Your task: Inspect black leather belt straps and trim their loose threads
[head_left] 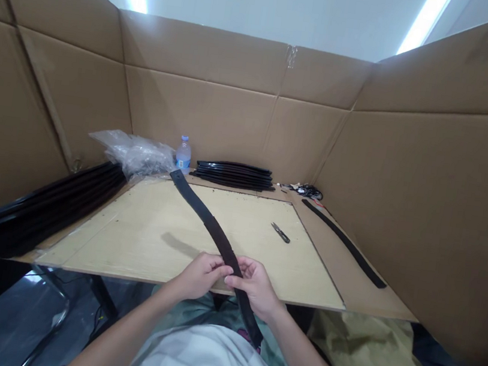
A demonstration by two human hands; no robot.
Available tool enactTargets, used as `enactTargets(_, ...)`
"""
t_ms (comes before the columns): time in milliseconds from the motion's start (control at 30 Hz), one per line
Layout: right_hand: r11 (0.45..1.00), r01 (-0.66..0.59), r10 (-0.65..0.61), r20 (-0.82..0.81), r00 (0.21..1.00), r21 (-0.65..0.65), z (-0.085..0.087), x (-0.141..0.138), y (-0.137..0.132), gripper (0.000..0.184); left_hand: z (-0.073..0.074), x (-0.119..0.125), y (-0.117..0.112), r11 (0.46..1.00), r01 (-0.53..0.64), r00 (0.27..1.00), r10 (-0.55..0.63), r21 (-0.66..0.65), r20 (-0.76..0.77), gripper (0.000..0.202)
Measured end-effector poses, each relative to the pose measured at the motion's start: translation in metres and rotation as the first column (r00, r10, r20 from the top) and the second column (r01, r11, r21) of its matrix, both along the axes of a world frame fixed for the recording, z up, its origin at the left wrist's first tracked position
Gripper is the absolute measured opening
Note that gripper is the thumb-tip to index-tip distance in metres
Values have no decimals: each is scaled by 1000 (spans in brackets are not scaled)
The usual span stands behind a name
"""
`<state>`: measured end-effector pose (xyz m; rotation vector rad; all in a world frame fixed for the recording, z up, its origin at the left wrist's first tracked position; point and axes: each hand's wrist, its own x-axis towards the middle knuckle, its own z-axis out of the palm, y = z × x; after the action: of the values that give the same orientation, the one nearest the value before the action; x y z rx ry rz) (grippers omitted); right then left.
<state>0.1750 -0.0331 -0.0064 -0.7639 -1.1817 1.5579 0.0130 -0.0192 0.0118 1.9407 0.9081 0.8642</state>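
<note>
A long black strip [203, 213] runs diagonally from the far left of the pale board [150, 236] down to my lap. Both hands pinch it at the board's near edge. My left hand [199, 275] grips it from the left with fingers closed on it. My right hand [254, 284] holds it from the right, thumb on top. The strip's lower end hangs past my right wrist over my clothing.
A small cutter [280, 232] lies on the board to the right. Another black strip [344, 242] lies along the right cardboard edge. A stack of black strips [232, 174], a water bottle [183, 154] and a plastic bag [134, 152] sit at the back. Long black strips [36, 208] lie at left. Cardboard walls surround the table.
</note>
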Motion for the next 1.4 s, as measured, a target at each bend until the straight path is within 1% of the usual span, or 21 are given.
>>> enactTargets(100, 999, 47, -47, -4, 999, -7, 1, -2, -2, 28, 0, 0, -1, 1000, -16, 1000, 16, 14, 3, 30)
enactTargets(333, 993, 117, -117, 8, 993, 17, 0, -5, -3, 32, -2, 0, 1, 1000, -1, 1000, 1, -3, 0, 30)
enactTargets(500, 994, 112, -112, -8, 994, -6, -1, -6, -5, 38, -2, 1, 0, 999, 4, 1000, -4, -43, 2, 31)
enactTargets(633, 997, 79, -79, -3, 997, -1, -3, -6, -6, 40, 1, 3, -3, 992, 66, 996, -58, -111, 70, 34)
enactTargets(833, 991, 98, -101, 37, 994, 89, -3, -7, -4, 30, 6, 4, -7, 994, 55, 992, -43, -95, 119, 35)
enactTargets(900, 988, 102, -106, 30, 994, 112, -3, -8, -5, 28, 7, 4, -7, 993, 71, 990, -59, -90, 128, 35)
enactTargets(967, 987, 107, -109, 14, 994, 122, -2, -7, -6, 24, 7, 4, -7, 996, 57, 991, -47, -71, 125, 34)
enactTargets(1033, 987, 107, -107, 1, 994, 121, -2, -7, -7, 23, 7, 4, -8, 998, 33, 993, -26, -53, 118, 33)
enactTargets(1133, 990, 93, -92, -13, 996, 101, -2, -6, -7, 25, 8, 4, -9, 994, 88, 989, -79, -66, 126, 31)
enactTargets(1233, 993, 95, -93, -32, 995, 72, -4, -6, -7, 25, 8, 5, -9, 988, 130, 979, -114, -87, 170, 29)
enactTargets(1400, 991, 124, -123, -39, 992, 50, -5, -7, -6, 26, 7, 8, -9, 977, 147, 957, -100, -157, 273, 27)
